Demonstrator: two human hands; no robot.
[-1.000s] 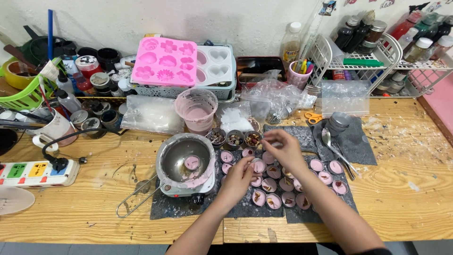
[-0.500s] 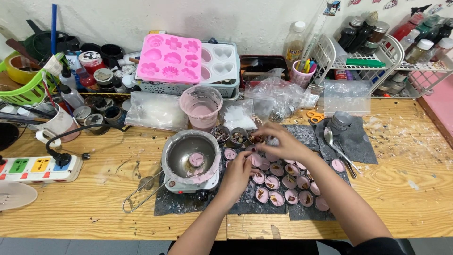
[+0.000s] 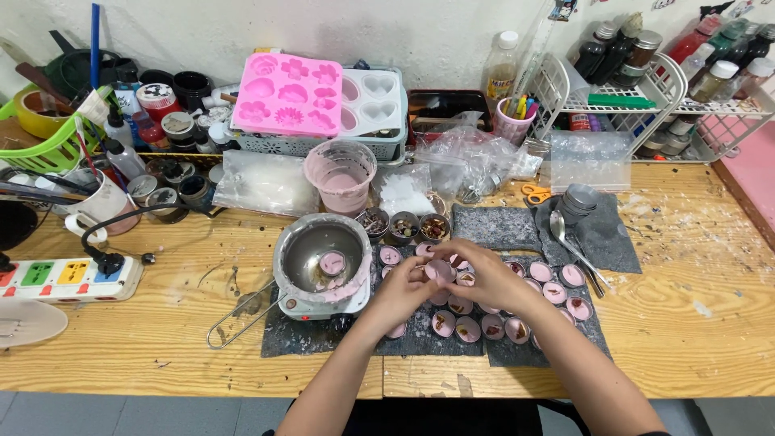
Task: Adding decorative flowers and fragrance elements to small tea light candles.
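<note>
Just right of the metal melting pot point(image 3: 321, 260), both the left hand point(image 3: 401, 289) and right hand point(image 3: 483, 276) pinch a small pink-filled cup point(image 3: 441, 270), apparently steadying it above the other cups point(image 3: 517, 329).

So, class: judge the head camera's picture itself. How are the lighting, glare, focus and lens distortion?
Head view: even, soft light with faint shadows under the left hand and right hand; mild glare inside the metal melting pot; focus is sharp across the wooden table; the wide lens bows the table's near edge and tilts the wire rack at the corner.
</note>
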